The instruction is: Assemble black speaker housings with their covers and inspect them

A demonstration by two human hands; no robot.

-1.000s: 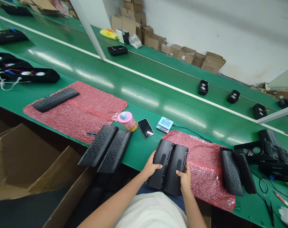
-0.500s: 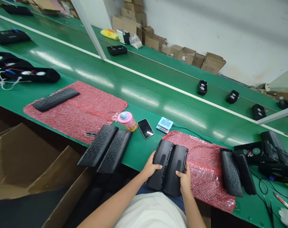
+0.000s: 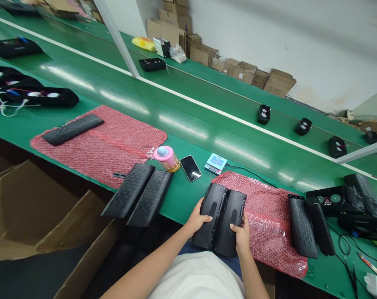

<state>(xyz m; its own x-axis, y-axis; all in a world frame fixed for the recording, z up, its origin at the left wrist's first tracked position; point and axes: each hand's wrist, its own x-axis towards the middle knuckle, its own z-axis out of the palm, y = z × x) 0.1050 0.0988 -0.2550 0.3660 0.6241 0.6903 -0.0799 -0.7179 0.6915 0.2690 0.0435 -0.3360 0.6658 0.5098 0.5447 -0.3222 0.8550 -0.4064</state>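
While both hands clasp the two black shells, left hand and right hand should squeeze evenly, resting them on the red bubble wrap.

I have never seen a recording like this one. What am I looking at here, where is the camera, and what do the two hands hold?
There is no machine here: a person works with two bare hands. The camera sits on the person's head and looks forward and down, so the arms enter from the bottom. The left hand and the right hand grip a black housing, made of two rounded halves side by side, at the near edge of a green table. It lies partly on a red bubble wrap sheet. To the left are two black grille panels, a pink-lidded bottle, a phone and a small meter. Cardboard boxes stand along the far wall.
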